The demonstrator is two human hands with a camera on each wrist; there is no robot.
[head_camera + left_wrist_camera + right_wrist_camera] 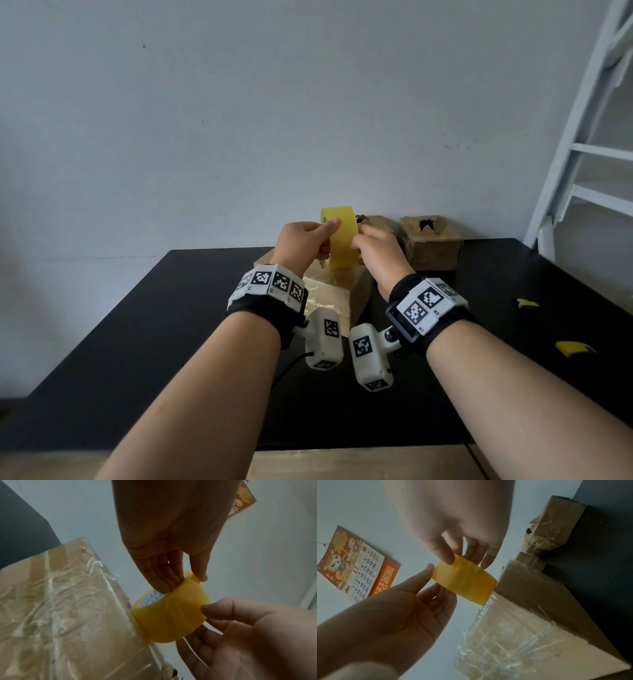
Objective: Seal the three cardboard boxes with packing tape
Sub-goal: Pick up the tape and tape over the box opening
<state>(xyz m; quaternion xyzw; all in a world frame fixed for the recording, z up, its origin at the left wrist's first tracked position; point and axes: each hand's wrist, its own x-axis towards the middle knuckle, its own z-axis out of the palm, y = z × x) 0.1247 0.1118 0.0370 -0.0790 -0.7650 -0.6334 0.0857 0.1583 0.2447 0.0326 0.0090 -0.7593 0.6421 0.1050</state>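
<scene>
Black table (137, 342) meets a pale grey wall (239, 102).

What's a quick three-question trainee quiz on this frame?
1. True or false: only the left hand holds the tape roll.
2. How many cardboard boxes stand on the table?
3. The top of the far-right box is: A) smooth and sealed, B) torn, with a dark hole, C) hidden under the roll.

Key:
1. False. The right hand also has a grip on it.
2. Three: the near box under the hands, the middle box behind them, and the far-right box.
3. B.
</scene>
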